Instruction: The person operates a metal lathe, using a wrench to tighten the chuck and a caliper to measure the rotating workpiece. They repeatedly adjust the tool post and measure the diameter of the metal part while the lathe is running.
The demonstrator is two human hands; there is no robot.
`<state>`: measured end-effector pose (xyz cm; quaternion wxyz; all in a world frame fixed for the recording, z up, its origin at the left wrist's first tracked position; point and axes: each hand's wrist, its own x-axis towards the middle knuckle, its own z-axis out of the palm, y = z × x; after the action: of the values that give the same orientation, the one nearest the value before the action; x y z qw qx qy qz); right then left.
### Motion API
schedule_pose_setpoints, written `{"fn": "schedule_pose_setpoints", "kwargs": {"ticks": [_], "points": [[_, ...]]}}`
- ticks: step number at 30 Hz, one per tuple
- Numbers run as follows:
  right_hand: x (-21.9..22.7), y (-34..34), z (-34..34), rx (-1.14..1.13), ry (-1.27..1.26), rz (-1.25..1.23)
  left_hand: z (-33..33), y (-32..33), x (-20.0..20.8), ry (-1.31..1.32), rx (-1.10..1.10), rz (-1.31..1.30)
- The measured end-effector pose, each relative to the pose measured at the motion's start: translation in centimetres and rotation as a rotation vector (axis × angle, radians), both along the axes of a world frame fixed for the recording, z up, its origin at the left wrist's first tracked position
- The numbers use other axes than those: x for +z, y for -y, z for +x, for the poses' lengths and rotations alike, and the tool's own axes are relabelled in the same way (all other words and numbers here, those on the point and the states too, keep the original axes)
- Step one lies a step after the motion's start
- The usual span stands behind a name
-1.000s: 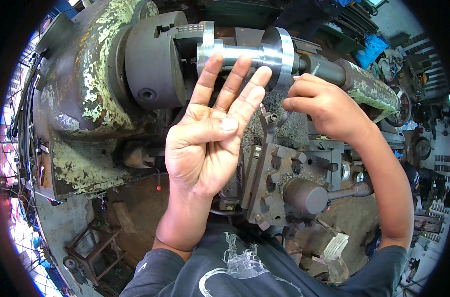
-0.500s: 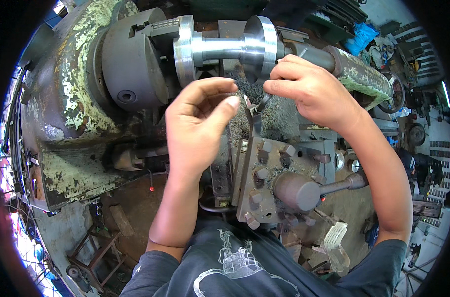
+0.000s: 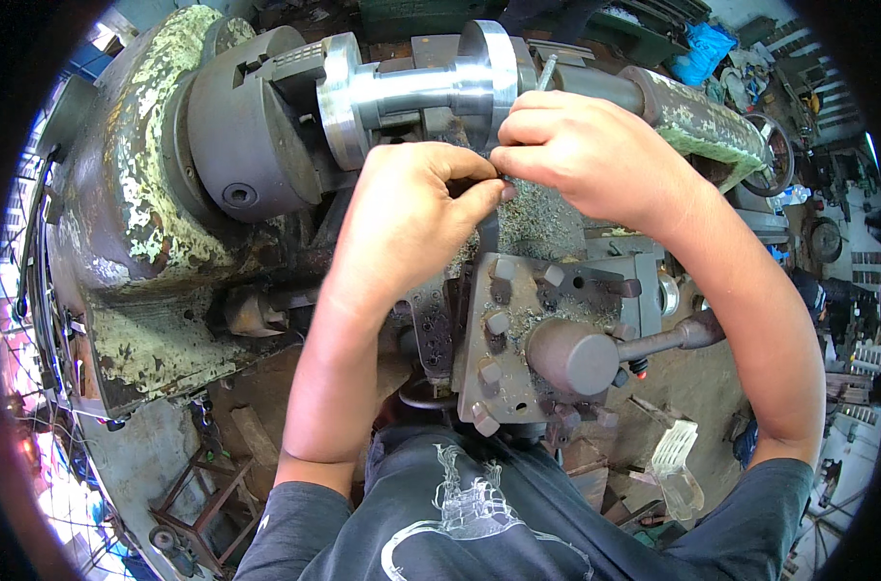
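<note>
My left hand is closed in a pinch, its thumb and fingertips meeting beside the right hand's fingers. What lies between them, if anything, is hidden. My right hand is curled around a thin metal rod, whose end sticks up above the knuckles. Both hands meet over the cutting tool, which projects from the tool post; its tip is covered by the fingers. Just beyond them, a shiny flanged steel workpiece is set between the lathe chuck and the tailstock end.
A lever with a round hub tops the tool post, with square-headed bolts around it. Metal chips lie behind the post. The tailstock and its handwheel stand at the right. A blue bag lies at the far right.
My left hand has moved right and closed from an open-fingered pose to a pinch. My right hand has shifted slightly left, and the hands now meet. The whole view has shifted a little.
</note>
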<state>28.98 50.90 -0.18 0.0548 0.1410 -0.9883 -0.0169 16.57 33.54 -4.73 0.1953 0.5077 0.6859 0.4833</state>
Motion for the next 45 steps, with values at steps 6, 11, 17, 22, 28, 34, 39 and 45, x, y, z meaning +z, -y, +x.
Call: {"fn": "schedule_pose_setpoints", "kwargs": {"ticks": [6,11,17,22,28,34,39,45], "points": [[-0.2,0.3,-0.2,0.025,-0.069,-0.071,-0.5,0.2,0.4,-0.127,-0.017,-0.057],[-1.2,-1.2,-1.1,-0.026,-0.188,-0.127,0.2,0.1,0.1,0.056,0.073,-0.141],[-0.5,-1.6,-0.3,-0.129,-0.107,-0.039,0.5,-0.3,1.0,-0.071,0.017,-0.144],[1.6,1.1,1.9,-0.259,0.128,-0.141,-0.3,-0.2,1.8,-0.162,-0.099,-0.164],[2.2,2.5,2.7,-0.369,0.26,-0.225,-2.4,-0.8,1.1,-0.192,-0.284,-0.078],[3.3,0.7,2.2,-0.194,0.088,-0.413,-3.2,-0.3,1.2,0.136,-0.276,0.038],[1.9,-1.1,0.3,-0.098,0.055,-0.425,-3.3,-0.5,1.5,0.043,-0.276,-0.086],[0.8,-2.1,-0.7,-0.085,0.101,-0.353,-3.0,-1.2,0.7,0.057,-0.216,-0.136]]}}
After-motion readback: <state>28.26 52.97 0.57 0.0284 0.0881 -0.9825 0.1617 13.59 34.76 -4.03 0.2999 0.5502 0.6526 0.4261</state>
